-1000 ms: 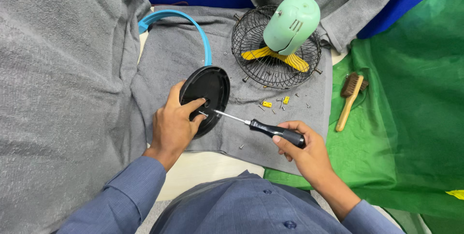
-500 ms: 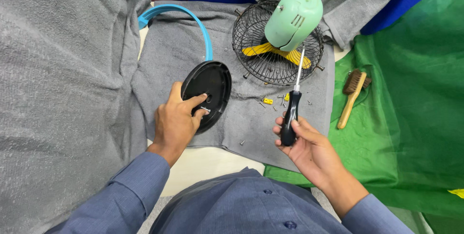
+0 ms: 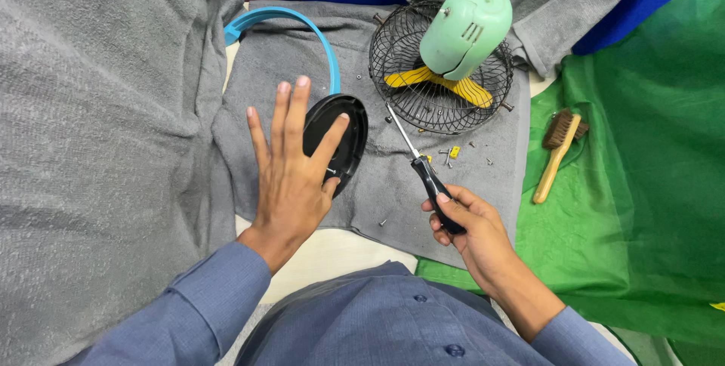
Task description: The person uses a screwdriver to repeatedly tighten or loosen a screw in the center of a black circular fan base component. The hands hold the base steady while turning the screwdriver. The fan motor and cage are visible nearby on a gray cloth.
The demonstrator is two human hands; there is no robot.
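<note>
A person's left hand (image 3: 291, 177), fingers spread flat and gripping nothing, hovers over a black round disc (image 3: 337, 142) on grey cloth (image 3: 377, 177). The right hand (image 3: 470, 228) clasps a black-handled screwdriver (image 3: 423, 169) (tip toward the wire fan grille (image 3: 442, 71)).

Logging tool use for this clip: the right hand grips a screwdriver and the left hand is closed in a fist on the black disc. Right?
Not quite. In the head view the left hand is open, fingers spread flat over the black disc, not a fist. The right hand does grip the screwdriver.
</note>
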